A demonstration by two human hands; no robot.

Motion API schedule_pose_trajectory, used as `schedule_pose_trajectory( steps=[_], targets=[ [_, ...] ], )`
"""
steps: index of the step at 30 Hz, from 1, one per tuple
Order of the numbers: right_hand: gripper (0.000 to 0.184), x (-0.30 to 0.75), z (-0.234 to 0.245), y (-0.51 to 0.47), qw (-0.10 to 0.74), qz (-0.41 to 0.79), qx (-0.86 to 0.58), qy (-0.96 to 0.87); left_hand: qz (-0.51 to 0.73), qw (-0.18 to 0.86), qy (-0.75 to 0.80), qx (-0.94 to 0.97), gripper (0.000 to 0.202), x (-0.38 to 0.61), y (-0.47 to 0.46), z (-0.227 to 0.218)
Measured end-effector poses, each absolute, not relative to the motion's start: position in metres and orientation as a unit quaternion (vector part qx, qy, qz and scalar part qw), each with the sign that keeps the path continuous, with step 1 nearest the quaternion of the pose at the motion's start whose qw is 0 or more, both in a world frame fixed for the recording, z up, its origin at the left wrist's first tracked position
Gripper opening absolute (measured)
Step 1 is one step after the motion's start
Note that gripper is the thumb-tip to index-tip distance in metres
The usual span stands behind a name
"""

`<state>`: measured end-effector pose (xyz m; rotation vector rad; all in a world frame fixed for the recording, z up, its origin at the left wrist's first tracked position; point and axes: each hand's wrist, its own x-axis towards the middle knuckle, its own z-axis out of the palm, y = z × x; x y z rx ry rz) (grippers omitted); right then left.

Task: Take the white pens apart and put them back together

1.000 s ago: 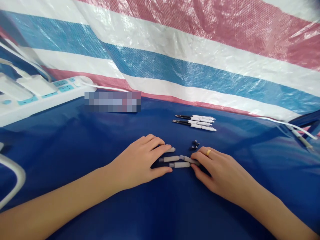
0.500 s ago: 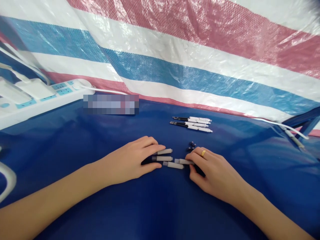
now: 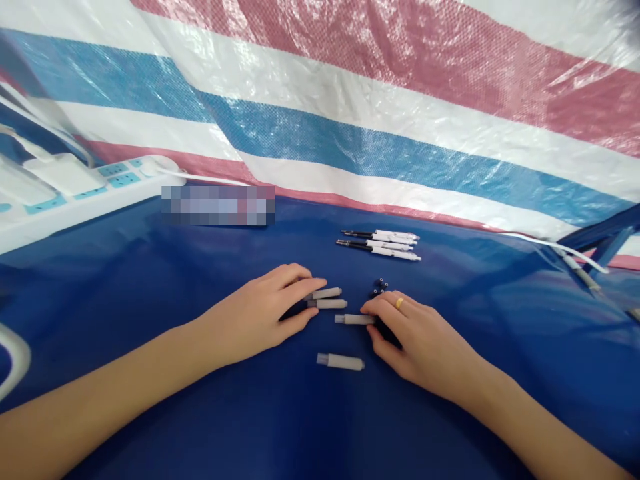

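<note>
The left hand [image 3: 253, 313] lies open, fingers just beside two white pen barrels [image 3: 326, 299]; the right hand [image 3: 423, 343] pinches narrowly on the end of a third barrel [image 3: 354, 319], keeping it flat; a fourth barrel [image 3: 340, 362] lies loose within reach.

the right hand [image 3: 417, 340] hides one white tube's [image 3: 354, 319] end.

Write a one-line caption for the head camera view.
Left hand and right hand flank white pen barrels on a blue sheet, with complete pens and small black parts beyond.
</note>
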<state>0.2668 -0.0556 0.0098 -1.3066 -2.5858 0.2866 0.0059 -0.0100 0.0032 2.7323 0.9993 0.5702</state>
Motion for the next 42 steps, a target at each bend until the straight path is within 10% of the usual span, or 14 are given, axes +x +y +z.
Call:
schedule_pose_trajectory(
  steps=[17, 25, 42],
  targets=[
    [0.020, 0.265, 0.002, -0.057, 0.158, 0.159, -0.433, -0.873, 0.194, -0.033, 0.228, 0.954, 0.021, 0.021, -0.032, -0.004],
    [0.025, 0.264, 0.008, -0.058, 0.158, 0.199, -0.414, -0.874, 0.197, 0.020, 0.374, 0.906, 0.057, 0.021, -0.019, -0.006],
    [0.022, 0.264, 0.005, -0.059, 0.140, 0.099, -0.405, -0.898, 0.185, 0.129, 0.336, 0.914, 0.041, 0.018, -0.016, -0.008]
  ],
)
